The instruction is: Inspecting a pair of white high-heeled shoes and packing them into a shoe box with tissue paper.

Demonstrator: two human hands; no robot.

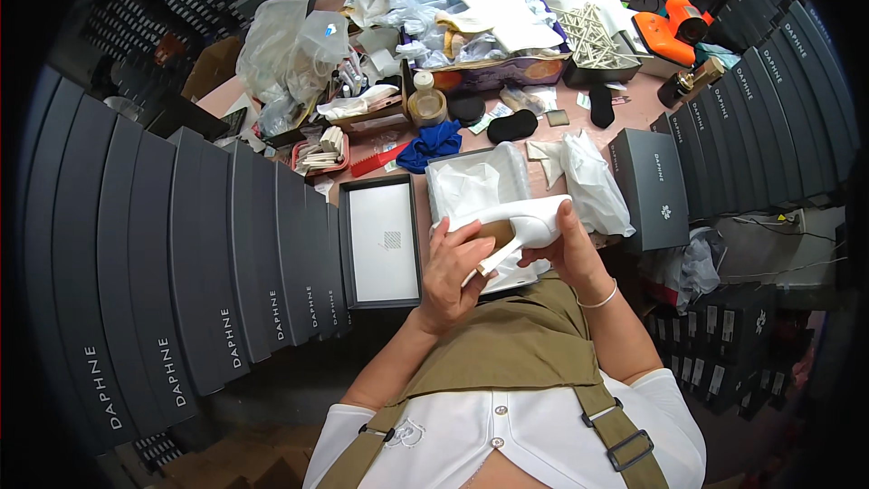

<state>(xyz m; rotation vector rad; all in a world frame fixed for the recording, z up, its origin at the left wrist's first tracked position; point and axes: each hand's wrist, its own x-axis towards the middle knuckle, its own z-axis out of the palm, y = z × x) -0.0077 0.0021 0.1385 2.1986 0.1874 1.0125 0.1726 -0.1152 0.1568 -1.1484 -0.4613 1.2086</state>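
A white high-heeled shoe (pixel 536 208) is held tilted on its side above the near edge of the table. The fingers of my left hand (pixel 448 270) are wrapped round its heel end. My right hand (pixel 579 258) grips the toe, with the thumb along the tip. Under the shoe lies an open box lined with white tissue paper (pixel 471 185), partly hidden by my hands. Left of it sits a dark, shallow box part (pixel 380 240) with a white inside. A white wrapped bundle (pixel 593 186) rests close to my right hand.
Tall stacks of dark shoeboxes (pixel 195 254) line the left side, and more boxes (pixel 738 131) line the right. Farther back are a blue cloth (pixel 431 146), a glass bottle (pixel 425 101), black oval pads (pixel 512 127), a tray of white sticks (pixel 593 41) and an orange tool (pixel 670 32).
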